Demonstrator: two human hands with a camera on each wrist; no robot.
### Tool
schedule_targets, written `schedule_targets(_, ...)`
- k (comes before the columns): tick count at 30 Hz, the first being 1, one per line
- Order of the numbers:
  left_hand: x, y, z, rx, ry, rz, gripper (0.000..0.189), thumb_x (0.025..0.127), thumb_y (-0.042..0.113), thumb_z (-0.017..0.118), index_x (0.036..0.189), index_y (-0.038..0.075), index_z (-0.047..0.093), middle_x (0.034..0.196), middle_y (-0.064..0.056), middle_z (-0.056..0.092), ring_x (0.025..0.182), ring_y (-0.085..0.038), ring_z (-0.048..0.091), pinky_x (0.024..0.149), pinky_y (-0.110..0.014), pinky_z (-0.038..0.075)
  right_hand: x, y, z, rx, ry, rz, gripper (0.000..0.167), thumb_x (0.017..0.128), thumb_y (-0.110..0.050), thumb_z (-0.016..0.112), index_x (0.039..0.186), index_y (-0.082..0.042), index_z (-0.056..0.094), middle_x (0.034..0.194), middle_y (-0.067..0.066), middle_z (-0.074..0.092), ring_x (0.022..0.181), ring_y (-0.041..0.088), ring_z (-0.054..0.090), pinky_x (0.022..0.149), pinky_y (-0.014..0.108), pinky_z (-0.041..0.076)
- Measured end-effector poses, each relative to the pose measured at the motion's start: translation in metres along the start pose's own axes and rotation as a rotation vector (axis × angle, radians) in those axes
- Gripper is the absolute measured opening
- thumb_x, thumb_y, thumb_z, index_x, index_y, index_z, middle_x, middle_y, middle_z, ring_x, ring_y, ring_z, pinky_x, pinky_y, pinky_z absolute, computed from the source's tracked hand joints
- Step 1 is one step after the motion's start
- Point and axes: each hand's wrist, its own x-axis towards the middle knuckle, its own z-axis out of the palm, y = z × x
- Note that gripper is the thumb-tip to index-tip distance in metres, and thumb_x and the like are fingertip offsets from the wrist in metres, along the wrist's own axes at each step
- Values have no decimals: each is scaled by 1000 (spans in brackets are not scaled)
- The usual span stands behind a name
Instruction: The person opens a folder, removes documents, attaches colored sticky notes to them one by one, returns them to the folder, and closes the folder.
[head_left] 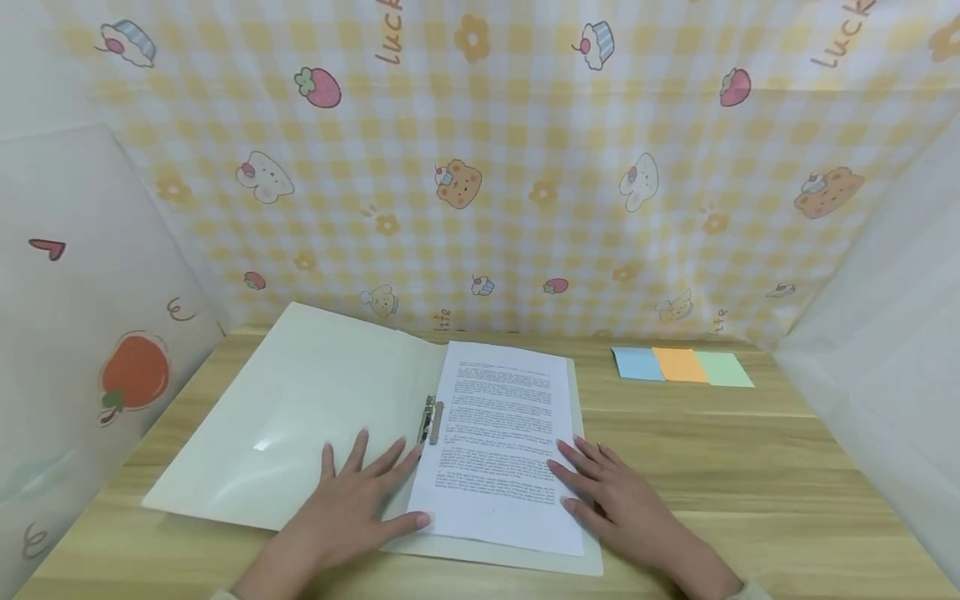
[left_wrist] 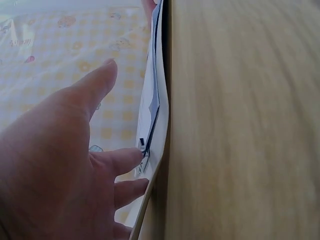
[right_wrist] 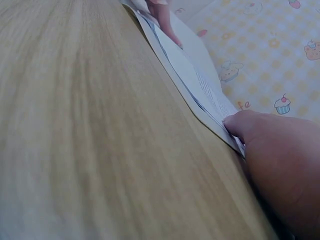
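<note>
Plainly, the white folder [head_left: 247,450] lies open on the wood-grained table [head_left: 750,475], with printed sheets [head_left: 498,446] resting on its right half; taking the middle of those sheets as the centre of a dial seen from the head camera, the folder's bare cover spreads out between nine and ten o'clock. A metal clip [head_left: 428,415] stands close by at ten o'clock, on the folder beside the left edge of the sheets. Between eight and nine o'clock is the left hand [head_left: 352,508], its fingers straight and spread apart, gripping nothing; its index fingertip is near the clip's lower end, and its thumb reaches over the lower left edge of the sheets, though the left wrist view shows that thumb raised away from the paper. At about four o'clock the right hand [head_left: 622,504] also has its fingers extended, their tips and the thumb resting on the right edge of the sheets without closing on it. Well apart from both hands, toward two o'clock, three paper notes sit in a row: a blue note [head_left: 639,364], an orange note [head_left: 679,365] and a green note [head_left: 725,369]. A yellow-checked cloth [head_left: 510,242] hangs behind the table at twelve o'clock.
</note>
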Motion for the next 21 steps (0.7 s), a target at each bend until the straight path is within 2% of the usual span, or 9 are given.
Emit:
schedule_targets(9,1,1,0,54,5,7,94,80,87,50,152,27,47,160,-5,44,147,-59,26,105,-88,14,2,0,2,-6,3,-10,47,102,-38,58,147,-25,54,158,2,46,147,31,43,125,15,-7)
schedule_targets(21,1,1,3,59,2,4,103,72,92,51,153,28,45,161,-5,43,146,-60,28,104,-88,17,0,0,3,-20,3,-22,48,102,-36,58,148,-25,53,159,2,46,147,32,43,125,15,-8)
